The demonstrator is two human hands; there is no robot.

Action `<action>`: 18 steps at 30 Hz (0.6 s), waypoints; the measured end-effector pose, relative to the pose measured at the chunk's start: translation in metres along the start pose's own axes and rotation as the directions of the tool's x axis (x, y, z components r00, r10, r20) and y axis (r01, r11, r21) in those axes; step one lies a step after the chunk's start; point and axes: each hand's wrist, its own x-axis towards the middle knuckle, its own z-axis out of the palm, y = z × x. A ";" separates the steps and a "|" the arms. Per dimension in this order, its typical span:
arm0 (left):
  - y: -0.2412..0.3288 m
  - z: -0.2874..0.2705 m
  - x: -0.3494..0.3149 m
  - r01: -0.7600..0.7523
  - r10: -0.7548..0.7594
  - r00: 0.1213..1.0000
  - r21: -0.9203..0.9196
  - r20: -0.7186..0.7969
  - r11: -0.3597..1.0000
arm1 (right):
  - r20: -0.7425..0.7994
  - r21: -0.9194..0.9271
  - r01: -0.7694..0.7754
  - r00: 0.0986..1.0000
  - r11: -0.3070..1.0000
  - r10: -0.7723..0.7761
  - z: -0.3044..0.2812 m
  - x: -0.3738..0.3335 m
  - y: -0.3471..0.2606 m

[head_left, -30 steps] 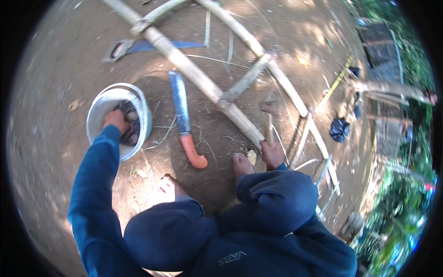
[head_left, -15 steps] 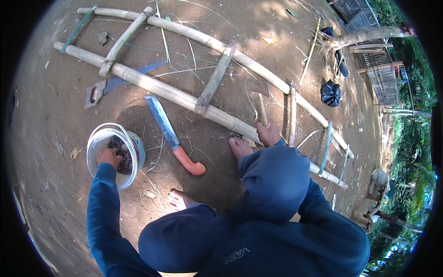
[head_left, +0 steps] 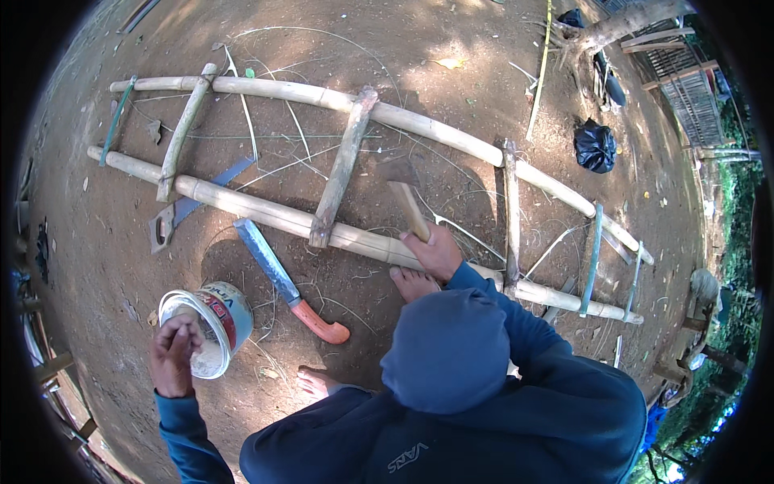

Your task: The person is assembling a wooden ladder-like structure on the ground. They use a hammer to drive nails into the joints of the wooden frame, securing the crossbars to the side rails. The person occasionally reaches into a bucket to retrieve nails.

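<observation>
My left hand (head_left: 173, 353) is raised over the near rim of a white bucket (head_left: 235, 310). Its fingers are curled and pinched together; whatever they hold is too small to make out. Gripped in my right hand (head_left: 439, 254) is a small hatchet (head_left: 413, 211) by its wooden handle, its dark head blurred. This hand is above the near pole of a bamboo frame like a ladder (head_left: 266, 211), beside my bare foot (head_left: 414, 284). Rungs of rough wood and thinner green strips cross between its two long poles.
Between bucket and frame lies a machete (head_left: 278, 266) with an orange-red handle. A handsaw (head_left: 173, 219) rests partly under the near pole. Thin strips are scattered over the dirt ground. Beyond, at the right, are a black plastic bag (head_left: 595, 147) and a tree trunk (head_left: 617, 31).
My left hand has come up out of the bucket with its fingers drawn together. The bucket now tilts differently. My right hand and the hatchet have shifted left along the frame as the view moved.
</observation>
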 end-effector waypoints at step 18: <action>-0.001 0.402 0.177 -0.600 0.381 0.793 0.496 0.476 0.628 | -0.024 0.296 0.217 0.975 0.930 -0.220 -0.067 0.139 0.011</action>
